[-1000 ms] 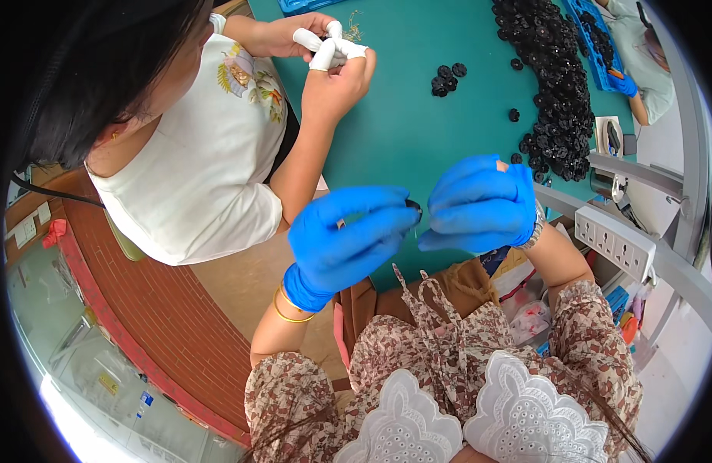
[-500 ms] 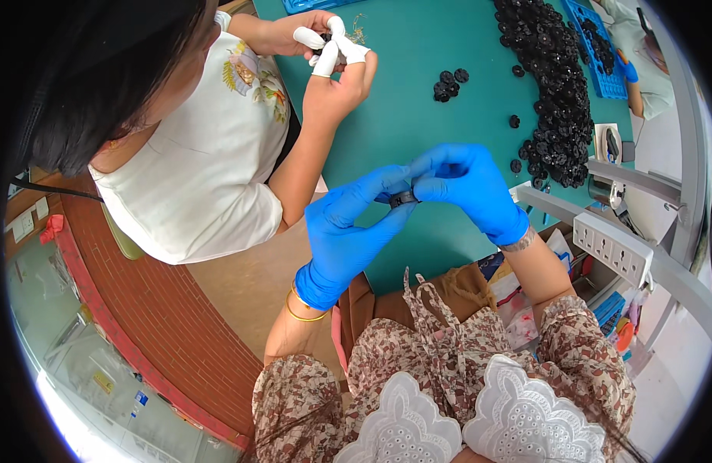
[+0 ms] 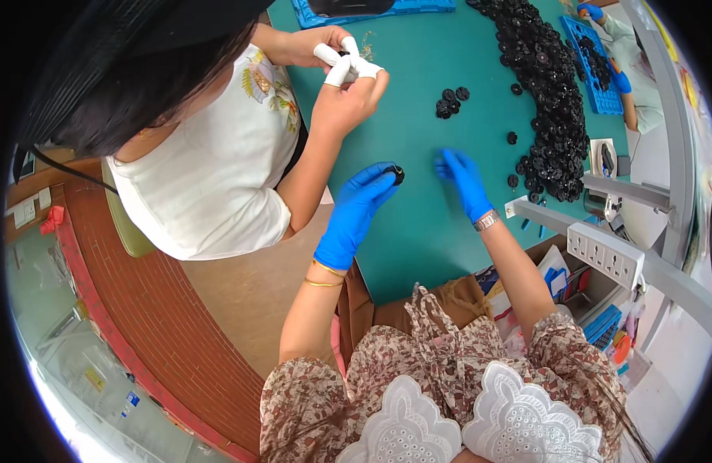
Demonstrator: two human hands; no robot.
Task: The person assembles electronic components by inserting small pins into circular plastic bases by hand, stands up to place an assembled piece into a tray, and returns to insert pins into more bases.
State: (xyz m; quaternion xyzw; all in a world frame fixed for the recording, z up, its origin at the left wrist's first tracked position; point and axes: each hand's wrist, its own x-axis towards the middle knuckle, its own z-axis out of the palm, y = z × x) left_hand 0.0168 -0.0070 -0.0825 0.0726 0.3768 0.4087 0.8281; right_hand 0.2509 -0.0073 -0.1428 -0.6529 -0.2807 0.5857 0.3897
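My left hand (image 3: 354,210), in a blue glove, grips a small round black part (image 3: 400,176) between thumb and fingers above the green table. Apart from it, to the right, my right hand (image 3: 465,184) is gloved in blue too. Its fingers stretch forward over the table, slightly blurred, and I see nothing held in them. Beyond my hands lies a small cluster of similar black round parts (image 3: 448,103). A large heap of these parts (image 3: 543,100) spreads along the right side, with a few loose ones at its near edge.
At the left a co-worker in a white top handles a small dark piece with white finger covers (image 3: 347,65). Blue trays (image 3: 603,100) stand at the far right and far edge. A metal rail with a white socket strip (image 3: 605,253) crosses at right of the green table (image 3: 410,247).
My hands have parted: the black part stays in my left hand, while my right hand has let go and moved away from it. The view has shifted slightly.
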